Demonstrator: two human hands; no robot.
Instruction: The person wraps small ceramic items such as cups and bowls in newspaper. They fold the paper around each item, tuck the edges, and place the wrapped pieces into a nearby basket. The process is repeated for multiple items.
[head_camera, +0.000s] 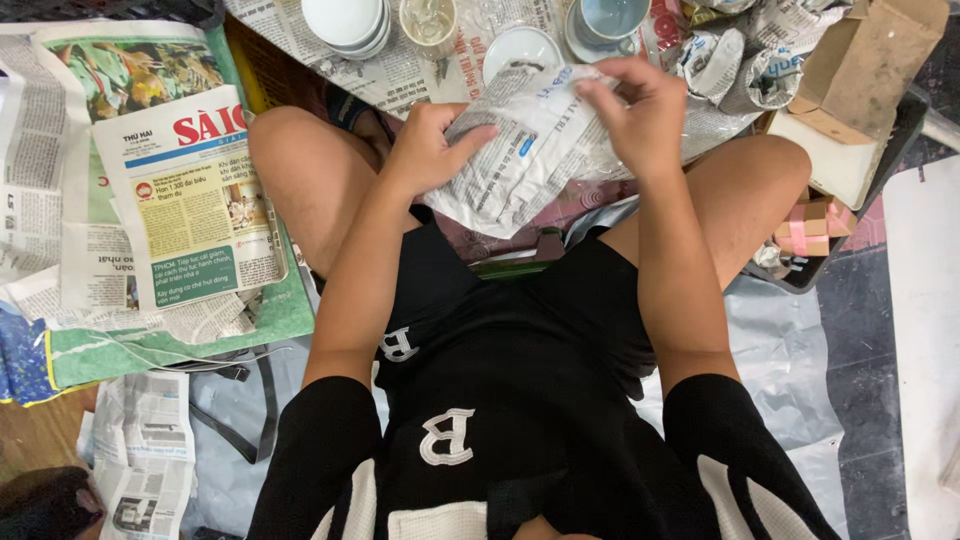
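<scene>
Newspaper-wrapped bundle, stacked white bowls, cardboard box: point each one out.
Newspaper-wrapped bundle (535, 150), head view, on the middle of its paper face between the hands.
Stacked white bowls (345, 22), head view, inside the top bowl.
Cardboard box (865, 60), head view, on its brown flap.

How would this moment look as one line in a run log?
left hand: holds newspaper bundle | right hand: pinches its top | nearby: bowls, saucer

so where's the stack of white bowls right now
In the head view the stack of white bowls sits at the top edge, left of centre, on spread newspaper, beside a small glass cup and beyond the left hand.
</scene>
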